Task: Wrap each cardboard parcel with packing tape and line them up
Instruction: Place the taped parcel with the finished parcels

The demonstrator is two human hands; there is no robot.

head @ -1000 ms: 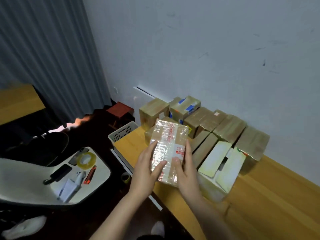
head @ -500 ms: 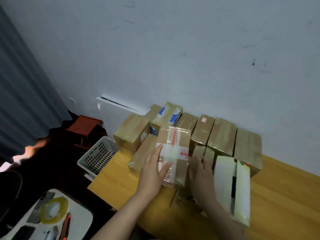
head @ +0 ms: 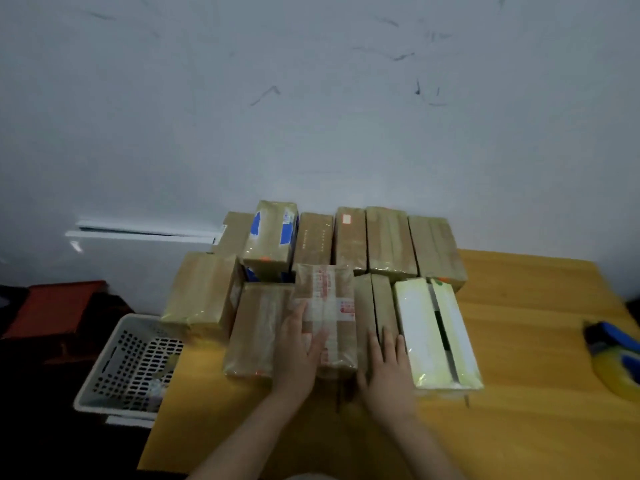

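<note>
since a second ago the red-printed parcel (head: 325, 303) has come down out of the air into the front row on the wooden table (head: 519, 341). it now sits between a brown parcel (head: 258, 327) and two narrow parcels (head: 375, 306). our left hand (head: 298, 351) lies flat on its left edge with the fingers straight. our right hand (head: 384, 368) lies flat on the narrow parcels, so the hands are apart. the parcels are boxy cardboard under glossy, crinkled clear tape. a white perforated plastic basket (head: 104, 368) stands left of the table; its contents are too blurred to tell.
</note>
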